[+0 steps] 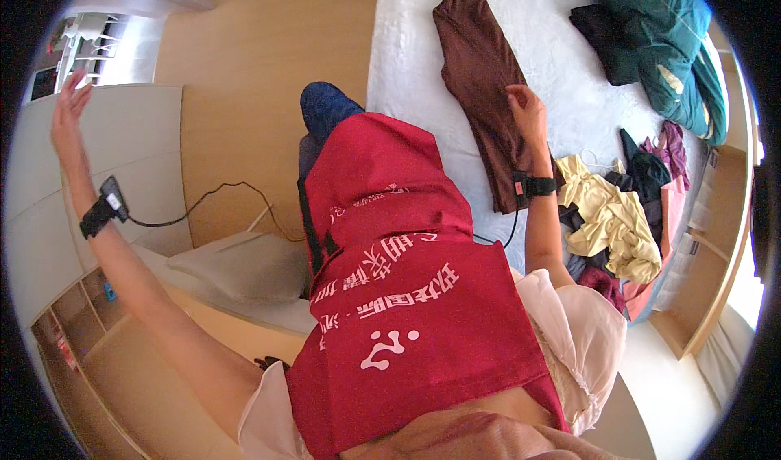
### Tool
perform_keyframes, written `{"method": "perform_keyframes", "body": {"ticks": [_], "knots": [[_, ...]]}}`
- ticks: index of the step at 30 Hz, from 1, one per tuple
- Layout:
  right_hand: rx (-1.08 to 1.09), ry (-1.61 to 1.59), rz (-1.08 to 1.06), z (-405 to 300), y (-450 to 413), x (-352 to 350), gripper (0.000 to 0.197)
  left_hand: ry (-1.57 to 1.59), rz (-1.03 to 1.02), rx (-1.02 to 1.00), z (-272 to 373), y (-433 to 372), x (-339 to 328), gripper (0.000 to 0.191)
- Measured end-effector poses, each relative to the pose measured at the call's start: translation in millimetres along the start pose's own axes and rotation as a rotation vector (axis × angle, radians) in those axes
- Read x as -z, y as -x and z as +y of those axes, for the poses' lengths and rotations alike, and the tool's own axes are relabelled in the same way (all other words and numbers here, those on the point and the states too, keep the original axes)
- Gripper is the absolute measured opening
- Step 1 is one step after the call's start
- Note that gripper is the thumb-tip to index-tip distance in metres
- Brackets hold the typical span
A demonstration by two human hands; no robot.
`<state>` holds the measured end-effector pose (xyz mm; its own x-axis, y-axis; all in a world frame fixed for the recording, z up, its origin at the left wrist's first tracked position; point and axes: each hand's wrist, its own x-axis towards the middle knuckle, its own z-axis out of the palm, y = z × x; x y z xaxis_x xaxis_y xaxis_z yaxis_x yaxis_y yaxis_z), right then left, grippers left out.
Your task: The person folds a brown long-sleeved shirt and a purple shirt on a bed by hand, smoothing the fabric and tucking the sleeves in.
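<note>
A pair of dark brown trousers (473, 63) lies lengthwise on a bed with a pale blue fluffy cover (403, 51). My right hand (528, 111) is over the trousers' right side, its fingers bent towards the thumb. Whether it pinches the cloth or only rests there cannot be made out. My left hand (71, 103) is raised far to the left, slightly blurred, in front of a pale cabinet panel (122, 130). Its fingers are spread and nothing shows in them. Each wrist wears a black strap with a cabled module.
A heap of clothes with a yellow garment (610, 216) lies to the right of the trousers. Behind it is a bunched teal quilt (671, 51) beside black cloth (604, 39). A black cable (207, 194) trails from my left wrist. A grey cushion (244, 265) lies at lower left.
</note>
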<state>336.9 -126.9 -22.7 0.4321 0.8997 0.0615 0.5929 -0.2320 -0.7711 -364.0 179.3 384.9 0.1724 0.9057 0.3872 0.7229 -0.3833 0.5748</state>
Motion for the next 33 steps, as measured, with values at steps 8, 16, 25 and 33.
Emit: {"method": "perform_keyframes", "body": {"ticks": [8,16,25,33], "knots": [[-0.109,0.08,0.082,10,63,13,0.022,0.848,-0.48,0.182,70,101,-177,0.055],[-0.222,-0.114,0.006,55,97,24,0.03,1.285,-0.769,0.154,137,144,-288,0.051],[-0.211,-0.195,-0.026,49,73,29,0.027,1.28,-0.776,0.383,153,163,-420,0.04],[-0.218,-0.33,-0.111,-40,-79,11,0.022,1.086,-0.718,0.578,119,156,-519,0.024]]}}
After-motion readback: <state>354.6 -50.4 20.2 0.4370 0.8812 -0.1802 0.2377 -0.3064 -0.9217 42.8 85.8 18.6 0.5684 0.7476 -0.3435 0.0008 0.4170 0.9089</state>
